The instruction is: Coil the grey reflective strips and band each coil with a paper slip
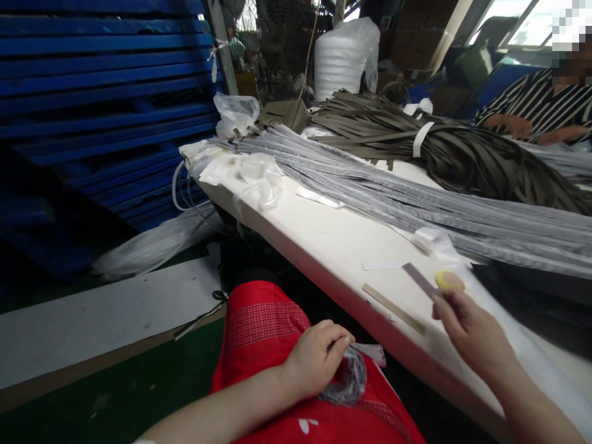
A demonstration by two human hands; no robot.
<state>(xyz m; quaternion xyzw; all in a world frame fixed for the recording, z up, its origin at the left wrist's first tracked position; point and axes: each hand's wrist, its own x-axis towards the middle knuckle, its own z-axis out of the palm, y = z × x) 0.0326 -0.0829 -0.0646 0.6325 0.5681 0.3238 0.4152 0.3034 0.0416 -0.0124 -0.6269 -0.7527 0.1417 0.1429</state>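
My left hand (319,354) rests over my red-clad lap, its fingers curled closed at the edge of a coil wrapped in clear plastic (354,376). Above the white tabletop (342,237), my right hand (472,333) pinches one end of a short flat grey strip (419,279). A yellow-rimmed round object (449,281), perhaps a tape roll, lies just beyond those fingers. Left of the right hand, a tan strip (393,308) and a thin white strip (382,266) lie on the table.
Long plastic-sleeved grey strips (370,185) run along the table, with a tied bundle of dark olive straps (462,154) behind. Crumpled clear plastic (259,179) covers the left corner. Blue pallets (106,92) are stacked at left. Another person in a striped top (522,98) sits across.
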